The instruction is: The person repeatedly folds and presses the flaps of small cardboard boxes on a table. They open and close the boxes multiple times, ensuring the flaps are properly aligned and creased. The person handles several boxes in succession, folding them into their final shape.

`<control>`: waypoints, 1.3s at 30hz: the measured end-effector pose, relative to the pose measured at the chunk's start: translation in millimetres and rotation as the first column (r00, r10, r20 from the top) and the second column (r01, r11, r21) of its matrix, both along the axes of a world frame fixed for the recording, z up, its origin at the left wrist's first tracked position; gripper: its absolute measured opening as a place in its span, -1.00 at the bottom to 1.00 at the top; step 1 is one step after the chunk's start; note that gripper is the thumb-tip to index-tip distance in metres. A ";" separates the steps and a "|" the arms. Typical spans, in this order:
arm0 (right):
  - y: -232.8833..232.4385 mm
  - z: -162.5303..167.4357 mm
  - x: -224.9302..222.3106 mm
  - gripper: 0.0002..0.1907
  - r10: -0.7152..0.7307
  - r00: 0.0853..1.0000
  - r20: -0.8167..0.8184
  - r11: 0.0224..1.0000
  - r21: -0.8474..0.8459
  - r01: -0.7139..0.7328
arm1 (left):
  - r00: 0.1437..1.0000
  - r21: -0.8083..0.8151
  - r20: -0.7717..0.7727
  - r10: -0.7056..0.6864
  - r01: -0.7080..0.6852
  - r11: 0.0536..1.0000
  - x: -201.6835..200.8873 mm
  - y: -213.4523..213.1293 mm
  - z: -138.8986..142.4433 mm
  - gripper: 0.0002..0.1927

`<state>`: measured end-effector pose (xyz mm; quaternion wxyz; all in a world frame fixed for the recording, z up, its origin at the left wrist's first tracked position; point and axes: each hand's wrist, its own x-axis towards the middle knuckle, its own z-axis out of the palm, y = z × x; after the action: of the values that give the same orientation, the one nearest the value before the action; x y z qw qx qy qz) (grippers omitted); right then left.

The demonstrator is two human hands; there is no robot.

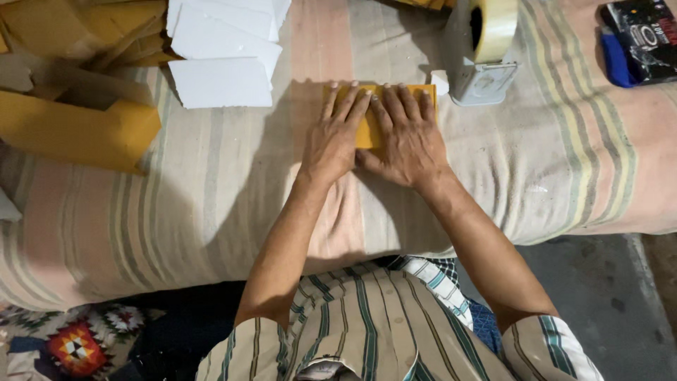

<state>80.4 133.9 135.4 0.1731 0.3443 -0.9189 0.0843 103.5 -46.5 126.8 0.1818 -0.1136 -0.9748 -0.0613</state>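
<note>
A small yellow-orange envelope [369, 130] lies flat on the striped cloth surface [211, 190]. My left hand [337, 134] and my right hand [405, 137] both press down on it, palms flat and fingers spread toward its far edge. Most of the envelope is hidden under the hands; only a strip between them and its top corners show.
A tape dispenser [483, 53] with a clear tape roll stands just right of the envelope. White cards [222, 46] lie stacked at the back left beside a pile of yellow envelopes [77, 77]. A dark packet [638, 39] sits at the far right corner.
</note>
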 end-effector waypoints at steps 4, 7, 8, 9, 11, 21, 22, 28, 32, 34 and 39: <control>11.4 -3.6 9.9 0.05 0.025 0.998 -0.054 0.999 -0.043 -0.027 | 0.981 0.172 0.185 -0.051 0.018 0.985 6.8 -8.3 -3.5 0.25; 29.4 -8.8 16.6 -0.08 -0.005 0.994 -0.110 0.993 -0.120 -0.008 | 0.981 0.158 0.192 -0.039 0.008 0.987 11.7 -7.6 5.0 0.24; 35.7 -10.6 18.8 -0.10 0.005 0.997 -0.082 0.986 -0.168 -0.019 | 0.981 0.148 0.191 -0.028 0.000 0.989 13.0 -6.8 7.8 0.25; 40.4 -12.6 20.5 -0.11 0.019 0.998 -0.053 0.976 -0.217 -0.030 | 0.981 0.136 0.192 -0.016 -0.011 0.991 14.4 -6.3 9.6 0.26; 51.8 -16.8 26.2 -0.11 0.078 0.997 -0.023 0.945 -0.318 -0.081 | 0.981 0.149 0.191 -0.026 -0.002 0.989 16.6 -6.4 8.6 0.25; 72.6 -34.8 -5.0 -0.49 0.224 0.834 0.505 0.355 -0.839 0.413 | 0.997 0.489 0.068 0.043 -0.071 0.869 -6.6 -18.6 -35.6 -0.56; 69.7 -35.5 -13.7 -0.43 0.139 0.828 0.544 0.394 -0.797 0.458 | 0.991 0.578 0.120 0.058 -0.117 0.807 -10.6 -19.5 -35.8 -0.54; 45.4 -36.6 -37.0 -0.12 0.247 0.576 0.779 0.381 -0.625 0.682 | 0.883 0.812 0.467 0.042 -0.447 0.375 -17.7 -33.8 -34.1 -0.32; 44.8 -29.1 -32.7 -0.15 0.315 0.533 0.785 0.430 -0.619 0.657 | 0.882 0.921 0.388 -0.268 -0.356 0.160 -14.1 -46.0 -38.4 -0.26; 45.9 -23.9 -29.5 -0.13 0.315 0.555 0.770 0.441 -0.637 0.632 | 0.892 0.951 0.307 -0.332 -0.304 0.064 -13.3 -48.5 -38.6 -0.27; 45.0 -6.8 -31.0 0.06 0.509 0.743 0.435 0.421 -0.878 0.226 | 0.946 0.993 -0.056 -0.320 0.085 0.077 -13.3 -51.5 -26.4 0.03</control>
<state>49.4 178.9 128.5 -0.0109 0.2283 -0.6896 0.6872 90.3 -98.1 100.5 0.1132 -0.0921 -0.6697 -0.7282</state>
